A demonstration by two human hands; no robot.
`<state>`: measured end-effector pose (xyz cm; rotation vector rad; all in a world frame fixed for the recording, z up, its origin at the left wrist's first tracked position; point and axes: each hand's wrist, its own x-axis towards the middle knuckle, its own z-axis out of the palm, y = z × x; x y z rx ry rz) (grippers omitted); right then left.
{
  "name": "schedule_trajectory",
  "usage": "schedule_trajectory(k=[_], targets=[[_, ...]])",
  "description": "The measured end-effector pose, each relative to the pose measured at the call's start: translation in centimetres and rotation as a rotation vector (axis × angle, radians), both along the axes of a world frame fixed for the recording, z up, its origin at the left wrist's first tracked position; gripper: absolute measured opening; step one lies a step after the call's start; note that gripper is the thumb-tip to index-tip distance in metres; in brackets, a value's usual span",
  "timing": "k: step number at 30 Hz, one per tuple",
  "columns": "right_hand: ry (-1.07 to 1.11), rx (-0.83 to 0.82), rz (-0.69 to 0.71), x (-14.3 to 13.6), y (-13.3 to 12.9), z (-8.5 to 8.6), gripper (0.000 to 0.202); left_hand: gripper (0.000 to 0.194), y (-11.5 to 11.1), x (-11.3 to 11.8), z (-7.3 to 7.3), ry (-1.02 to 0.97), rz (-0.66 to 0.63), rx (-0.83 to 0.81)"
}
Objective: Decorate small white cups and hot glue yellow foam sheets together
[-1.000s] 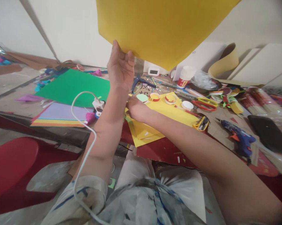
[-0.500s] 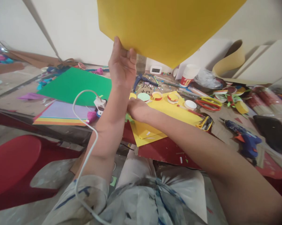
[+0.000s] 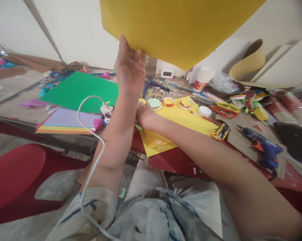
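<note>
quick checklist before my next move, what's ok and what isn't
1. Left hand has the raised yellow sheet by its lower edge: ok
2. Right hand grip confirmed: cannot tell, the fingers are partly hidden behind the left forearm
3. White cable away from the left arm: not ok, it runs across it
4. Yellow paper on the table free of scraps: not ok, small white scraps lie near its front edge
5. Red-handled scissors in view: ok, on the table at the right
6. Glue gun cool: cannot tell from the picture
</note>
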<state>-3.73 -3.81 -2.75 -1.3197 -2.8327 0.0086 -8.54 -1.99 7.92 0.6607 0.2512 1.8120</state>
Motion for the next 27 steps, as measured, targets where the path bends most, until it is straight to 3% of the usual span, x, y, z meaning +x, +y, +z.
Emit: schedule_trajectory(k=[7,13,16,20,23,27], targets=[[0.104,-0.119,-0.069,1.4,-0.7,1.5,0.028,0.03,-0.2,-0.1,0.3,-0.066,0.001,0.006],[0.46,-0.385,-0.236,1.7,-1.0,2.7,0.018,0.032,0.3,-0.8,0.3,-0.084,0.026,0.038],[0.535,-0.482,-0.339,1.5,-1.1,2.6,0.021,0.032,0.6,-1.2,0.1,-0.023,0.081,0.049],[0.408,-0.368,-0.354,1.4,-1.9,2.2,0.023,0.047,0.8,-1.3,0.0,0.056,0.123,0.021],[0.191,-0.278,-0.322,0.9,-2.6,2.4,0.027,0.045,0.7,-1.2,-0.1,0.05,0.098,-0.031],[0.059,-0.14,-0.28,-0.3,-2.1,2.3,0.026,0.049,0.5,-0.9,-0.2,0.06,0.051,-0.013]])
